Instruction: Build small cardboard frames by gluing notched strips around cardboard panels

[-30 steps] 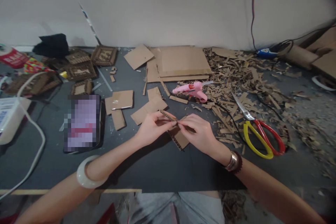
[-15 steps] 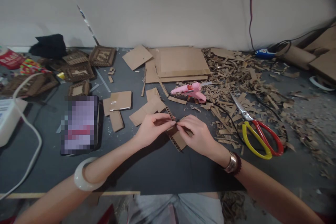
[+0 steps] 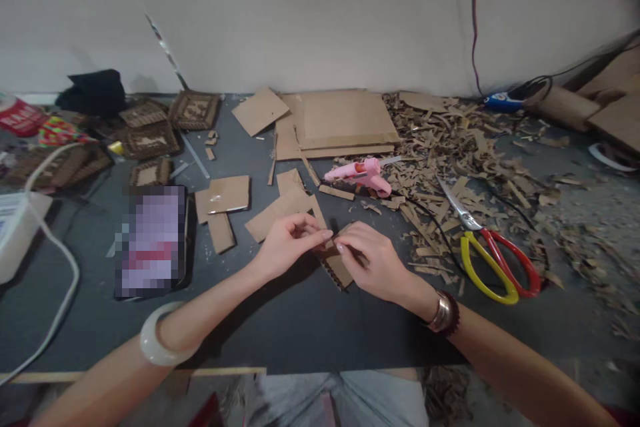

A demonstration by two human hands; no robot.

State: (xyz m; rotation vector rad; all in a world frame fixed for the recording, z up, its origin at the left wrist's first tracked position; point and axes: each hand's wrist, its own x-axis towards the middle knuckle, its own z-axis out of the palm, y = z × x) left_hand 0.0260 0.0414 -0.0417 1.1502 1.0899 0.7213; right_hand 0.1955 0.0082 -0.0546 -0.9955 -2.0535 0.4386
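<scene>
A pale wall (image 3: 310, 27) stands behind a dark desk (image 3: 280, 327) strewn with cardboard. Near the front middle of the desk, between the 2 hands, is a small cardboard piece (image 3: 338, 268) with a ridged, corrugated edge facing down and left; the hands cover much of its upper part.

The left hand (image 3: 290, 243) has its thumb and fingers closed on the piece's upper end. The right hand (image 3: 373, 260) bends over its right side, fingertips bunched just beside the left thumb; I cannot tell whether these fingers are pressed together or slightly apart.

The piece looks light and fairly stiff, dry rather than slippery, though its open flutes would probably crush under a hard squeeze. A gentle pinch across the flat faces, clear of the ridged edge, seems the safest hold.

Just beyond lie overlapping cardboard offcuts (image 3: 277, 217) and a pink glue gun (image 3: 357, 172). To the right are scissors (image 3: 469, 220) with 1 yellow and 1 red handle, near a heap of scraps (image 3: 465, 127). A phone (image 3: 153, 240) lies left, and stacked cardboard sheets (image 3: 345, 120) rest by the wall.
</scene>
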